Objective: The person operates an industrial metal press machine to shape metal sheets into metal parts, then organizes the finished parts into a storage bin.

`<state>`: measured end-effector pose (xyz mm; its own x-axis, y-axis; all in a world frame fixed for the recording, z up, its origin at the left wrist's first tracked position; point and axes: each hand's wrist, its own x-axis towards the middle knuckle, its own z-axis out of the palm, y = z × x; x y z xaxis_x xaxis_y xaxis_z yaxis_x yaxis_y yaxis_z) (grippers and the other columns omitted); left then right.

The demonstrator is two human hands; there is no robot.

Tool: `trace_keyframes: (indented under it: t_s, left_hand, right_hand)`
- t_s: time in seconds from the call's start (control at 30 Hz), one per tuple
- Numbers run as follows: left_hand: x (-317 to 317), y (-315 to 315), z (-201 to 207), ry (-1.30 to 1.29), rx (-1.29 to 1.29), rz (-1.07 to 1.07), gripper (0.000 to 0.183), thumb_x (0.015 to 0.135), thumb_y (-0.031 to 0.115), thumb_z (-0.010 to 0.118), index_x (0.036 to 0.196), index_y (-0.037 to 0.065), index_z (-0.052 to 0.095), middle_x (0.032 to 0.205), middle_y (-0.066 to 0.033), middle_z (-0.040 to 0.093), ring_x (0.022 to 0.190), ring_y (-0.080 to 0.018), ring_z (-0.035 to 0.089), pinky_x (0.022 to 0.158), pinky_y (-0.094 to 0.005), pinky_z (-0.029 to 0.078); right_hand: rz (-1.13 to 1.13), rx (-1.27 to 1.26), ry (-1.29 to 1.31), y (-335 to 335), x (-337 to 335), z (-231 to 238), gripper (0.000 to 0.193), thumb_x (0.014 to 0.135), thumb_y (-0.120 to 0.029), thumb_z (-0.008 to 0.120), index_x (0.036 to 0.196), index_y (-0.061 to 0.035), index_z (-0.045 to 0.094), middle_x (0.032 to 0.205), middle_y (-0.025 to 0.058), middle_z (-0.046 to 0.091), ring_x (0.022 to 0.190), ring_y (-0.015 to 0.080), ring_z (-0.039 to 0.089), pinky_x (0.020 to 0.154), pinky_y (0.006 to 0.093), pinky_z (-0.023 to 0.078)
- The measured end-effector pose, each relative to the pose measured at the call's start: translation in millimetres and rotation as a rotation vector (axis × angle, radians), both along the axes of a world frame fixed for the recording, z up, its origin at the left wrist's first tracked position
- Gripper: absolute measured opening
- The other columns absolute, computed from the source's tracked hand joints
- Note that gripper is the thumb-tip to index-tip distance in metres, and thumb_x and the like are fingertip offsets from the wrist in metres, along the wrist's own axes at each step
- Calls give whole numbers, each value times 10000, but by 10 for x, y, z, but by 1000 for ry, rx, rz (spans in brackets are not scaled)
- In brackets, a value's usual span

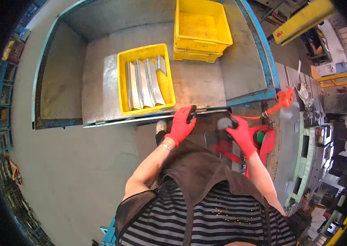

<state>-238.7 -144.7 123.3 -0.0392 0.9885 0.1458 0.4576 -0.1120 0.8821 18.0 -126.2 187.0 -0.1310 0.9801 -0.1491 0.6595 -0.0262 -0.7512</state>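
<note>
My left hand [180,126], in a red glove with dark fingertips, is at the front edge of a blue-framed metal bin [218,108]. Its fingers are curled inward, and whatever they hold is hidden. To the right, my right hand [242,136], also red-gloved, is closed beside a blurred grey rounded shape [224,123] that I cannot identify. Just beyond my left hand, inside the bin, a yellow crate [121,84] holds several bent, shiny metal strips [144,84].
Two stacked yellow crates [203,43] stand at the bin's back right. An orange-red handle-like object [285,97] on an orange cord lies right of the bin. Red equipment with a green round part [260,137] is beside my right hand. Grey worktables [290,119] line the right.
</note>
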Motion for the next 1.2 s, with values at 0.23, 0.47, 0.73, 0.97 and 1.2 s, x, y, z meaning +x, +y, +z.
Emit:
trace_keyframes:
  t_s: [0.23, 0.47, 0.73, 0.97, 1.2]
  left_hand:
    - [-1498, 312, -210, 36, 61, 468, 405, 735, 73, 651, 1125, 23, 555, 1068, -162, 571, 995, -322, 534, 864, -393, 430]
    - [-2575, 481, -451, 407, 43, 680, 492, 748, 143, 648, 1196, 3, 501, 1151, -192, 520, 1096, -374, 448, 932, -458, 359]
    - [-2645, 658, -847, 352, -311, 621, 678, 775, 301, 609, 1310, -32, 362, 1254, -240, 444, 1150, -387, 416, 981, -465, 328]
    - [-2679, 599, -795, 322, -334, 603, 712, 753, 302, 609, 1294, -86, 356, 1235, -257, 468, 1130, -404, 432, 961, -472, 343]
    - [-2586, 697, -623, 362, -327, 628, 706, 742, 275, 642, 1304, -39, 351, 1157, -226, 497, 1058, -380, 464, 933, -458, 361]
  right_hand:
    - [389, 32, -46, 1156, -2295, -329, 451, 659, -157, 632, 1102, -82, 603, 1019, 163, 626, 952, 328, 590, 840, 389, 467]
    - [612, 111, -683, 1897, -3241, -882, 233, 748, -154, 575, 972, -98, 546, 907, 167, 586, 875, 347, 602, 721, 434, 483]
    - [651, 152, -959, 2188, -3561, -1462, 194, 779, -138, 536, 966, -89, 537, 904, 151, 594, 833, 317, 613, 680, 429, 494]
    - [569, 306, -1020, 2118, -3707, -1675, 140, 805, -145, 513, 842, -114, 645, 830, 132, 644, 800, 253, 638, 635, 389, 521]
    - [604, 237, -1053, 2230, -3675, -1640, 158, 815, -160, 522, 911, -122, 641, 892, 127, 650, 811, 265, 645, 642, 409, 516]
